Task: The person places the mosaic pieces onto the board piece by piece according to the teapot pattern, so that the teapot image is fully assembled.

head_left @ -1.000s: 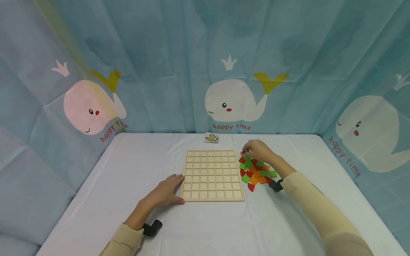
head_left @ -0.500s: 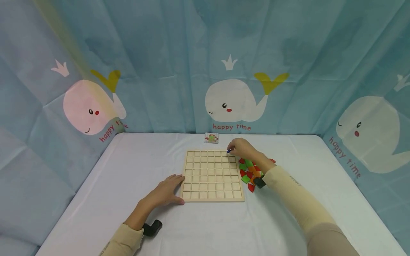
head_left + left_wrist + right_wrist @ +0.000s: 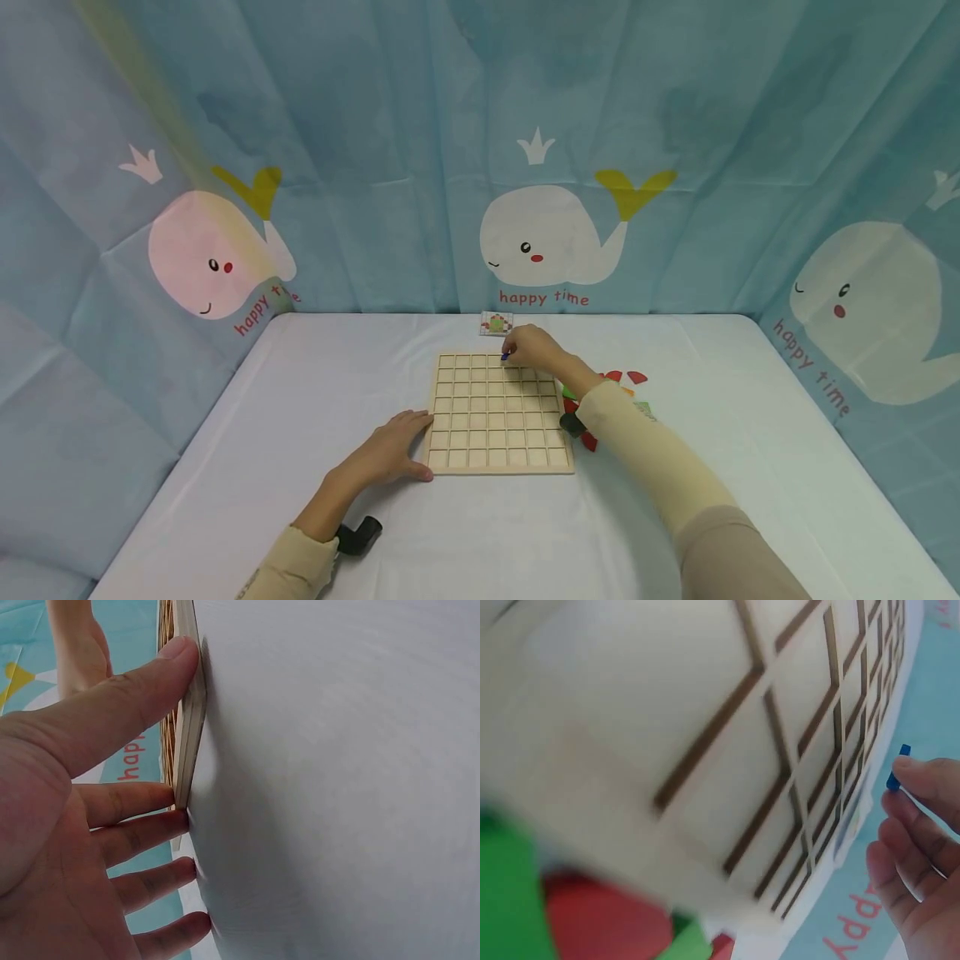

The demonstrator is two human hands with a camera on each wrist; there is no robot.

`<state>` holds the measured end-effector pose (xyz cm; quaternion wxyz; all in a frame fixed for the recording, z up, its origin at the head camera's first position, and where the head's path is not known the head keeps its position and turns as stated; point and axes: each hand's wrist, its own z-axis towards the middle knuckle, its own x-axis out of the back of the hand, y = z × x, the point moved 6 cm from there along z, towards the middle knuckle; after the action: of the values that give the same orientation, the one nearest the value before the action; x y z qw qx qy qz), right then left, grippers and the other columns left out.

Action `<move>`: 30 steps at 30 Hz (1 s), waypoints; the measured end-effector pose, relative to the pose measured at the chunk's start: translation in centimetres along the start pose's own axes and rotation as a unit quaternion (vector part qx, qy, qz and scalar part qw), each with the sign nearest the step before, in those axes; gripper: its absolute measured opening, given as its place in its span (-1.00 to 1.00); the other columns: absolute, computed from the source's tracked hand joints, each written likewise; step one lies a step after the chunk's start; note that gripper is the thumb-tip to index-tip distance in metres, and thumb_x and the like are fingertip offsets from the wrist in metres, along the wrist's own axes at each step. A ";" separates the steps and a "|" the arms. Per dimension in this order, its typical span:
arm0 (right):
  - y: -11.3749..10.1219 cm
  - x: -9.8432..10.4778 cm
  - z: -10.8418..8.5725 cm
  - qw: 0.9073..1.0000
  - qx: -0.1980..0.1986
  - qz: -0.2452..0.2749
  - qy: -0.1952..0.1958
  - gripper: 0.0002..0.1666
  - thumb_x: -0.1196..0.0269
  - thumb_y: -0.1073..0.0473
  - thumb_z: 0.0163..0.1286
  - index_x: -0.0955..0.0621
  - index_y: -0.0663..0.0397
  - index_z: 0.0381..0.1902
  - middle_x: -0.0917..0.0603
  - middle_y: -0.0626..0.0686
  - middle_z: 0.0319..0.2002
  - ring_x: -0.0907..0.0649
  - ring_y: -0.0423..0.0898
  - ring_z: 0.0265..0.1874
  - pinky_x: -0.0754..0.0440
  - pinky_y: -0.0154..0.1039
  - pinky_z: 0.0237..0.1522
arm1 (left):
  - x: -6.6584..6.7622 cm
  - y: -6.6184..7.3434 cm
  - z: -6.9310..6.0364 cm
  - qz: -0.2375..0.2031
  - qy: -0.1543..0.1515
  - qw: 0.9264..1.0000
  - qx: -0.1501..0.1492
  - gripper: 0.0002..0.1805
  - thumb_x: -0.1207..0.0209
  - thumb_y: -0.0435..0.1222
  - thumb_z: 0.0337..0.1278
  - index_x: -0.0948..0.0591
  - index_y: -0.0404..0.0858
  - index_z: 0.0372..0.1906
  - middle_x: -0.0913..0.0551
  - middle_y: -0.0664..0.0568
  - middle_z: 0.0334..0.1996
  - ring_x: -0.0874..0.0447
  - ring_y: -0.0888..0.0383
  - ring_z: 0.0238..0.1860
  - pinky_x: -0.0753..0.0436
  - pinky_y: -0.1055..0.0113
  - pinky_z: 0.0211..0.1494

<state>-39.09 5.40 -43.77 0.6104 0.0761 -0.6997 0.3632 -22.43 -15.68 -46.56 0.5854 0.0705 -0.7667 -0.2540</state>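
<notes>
A wooden grid board [image 3: 487, 417] with square cells lies flat on the white table. My left hand [image 3: 390, 446] rests against its left edge, fingers fairly straight; the left wrist view shows the thumb touching the board's side. Over the board's far row, my right hand [image 3: 532, 348] pinches a small blue tile [image 3: 898, 767] between thumb and fingertip. Whether the tile touches the board, I cannot tell. Red, green and orange tiles [image 3: 590, 440] lie right of the board, partly hidden by the right forearm.
A small picture card [image 3: 495, 323] lies behind the board near the table's back edge. Blue whale-print cloth [image 3: 360, 208] hangs behind and at both sides. A black wrist camera [image 3: 573, 425] hangs from the right sleeve.
My right hand has moved left from the tile pile to above the board's far row, carrying the blue tile. The left hand stays at the board's left edge.
</notes>
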 end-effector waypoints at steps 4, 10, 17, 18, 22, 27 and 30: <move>-0.7 -0.9 0.7 1.000 0.002 -0.012 -0.003 -0.85 -0.27 0.26 0.31 -0.75 0.13 -0.22 -0.76 0.07 -0.23 -0.69 -0.06 -0.22 -0.67 -0.18 -0.11 | -0.1 0.0 0.0 -0.001 -0.001 1.000 0.000 -0.02 -0.53 -0.16 -0.24 -0.35 -0.35 0.38 -0.34 -0.22 0.41 -0.16 -0.25 0.47 -0.23 -0.22 0.44; -1.6 -1.6 1.5 0.998 -0.003 -0.054 -0.021 -0.82 -0.19 0.33 0.31 -0.68 0.12 -0.46 -0.58 -0.01 -0.51 -0.36 -0.18 -0.52 -0.38 -0.27 -0.30 | -0.1 0.0 -0.1 -0.003 -0.003 1.000 0.000 -0.02 -0.53 -0.16 -0.24 -0.35 -0.34 0.38 -0.34 -0.21 0.41 -0.15 -0.25 0.48 -0.23 -0.23 0.43; -2.3 -2.0 1.6 0.998 -0.025 -0.052 -0.028 -0.79 -0.18 0.30 0.35 -0.76 0.07 -0.27 -0.77 0.04 -0.22 -0.67 -0.10 -0.28 -0.67 -0.13 -0.08 | -0.1 -0.1 0.0 -0.002 -0.002 1.000 0.002 -0.02 -0.53 -0.15 -0.24 -0.35 -0.33 0.39 -0.33 -0.20 0.42 -0.16 -0.24 0.48 -0.23 -0.22 0.44; -2.3 -2.1 1.6 0.998 -0.028 -0.051 -0.030 -0.79 -0.17 0.30 0.35 -0.76 0.08 -0.26 -0.77 0.05 -0.20 -0.69 -0.06 -0.24 -0.67 -0.11 -0.06 | -0.1 -0.1 0.0 -0.001 -0.001 1.000 0.002 -0.02 -0.53 -0.15 -0.24 -0.35 -0.33 0.38 -0.33 -0.20 0.42 -0.16 -0.24 0.48 -0.23 -0.22 0.43; -2.3 -2.1 1.6 0.998 -0.033 -0.051 -0.029 -0.76 -0.14 0.34 0.35 -0.76 0.09 -0.25 -0.77 0.06 -0.17 -0.71 -0.01 -0.15 -0.68 -0.09 -0.03 | -0.1 -0.1 0.1 -0.001 -0.001 1.000 0.002 -0.02 -0.53 -0.15 -0.24 -0.36 -0.34 0.38 -0.33 -0.20 0.42 -0.15 -0.24 0.48 -0.23 -0.23 0.44; -2.0 -2.2 1.7 0.998 -0.033 -0.053 -0.026 -0.74 -0.13 0.35 0.34 -0.76 0.09 -0.26 -0.77 0.07 -0.15 -0.71 -0.01 -0.14 -0.69 -0.09 -0.02 | 0.0 0.0 -0.1 -0.001 0.001 1.000 0.000 -0.02 -0.53 -0.16 -0.24 -0.36 -0.35 0.38 -0.33 -0.21 0.42 -0.16 -0.25 0.47 -0.23 -0.25 0.43; -1.8 -2.3 1.8 0.998 -0.033 -0.054 -0.022 -0.74 -0.14 0.34 0.34 -0.77 0.09 -0.27 -0.78 0.06 -0.16 -0.70 -0.04 -0.20 -0.68 -0.10 -0.05 | 0.0 0.0 -0.1 0.001 0.001 1.000 0.000 -0.02 -0.53 -0.15 -0.24 -0.36 -0.35 0.38 -0.34 -0.20 0.42 -0.16 -0.24 0.47 -0.24 -0.24 0.43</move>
<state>-38.96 2.29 -45.11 0.6160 0.1019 -0.7194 0.3044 -22.34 -15.71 -46.59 0.5861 0.0695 -0.7664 -0.2535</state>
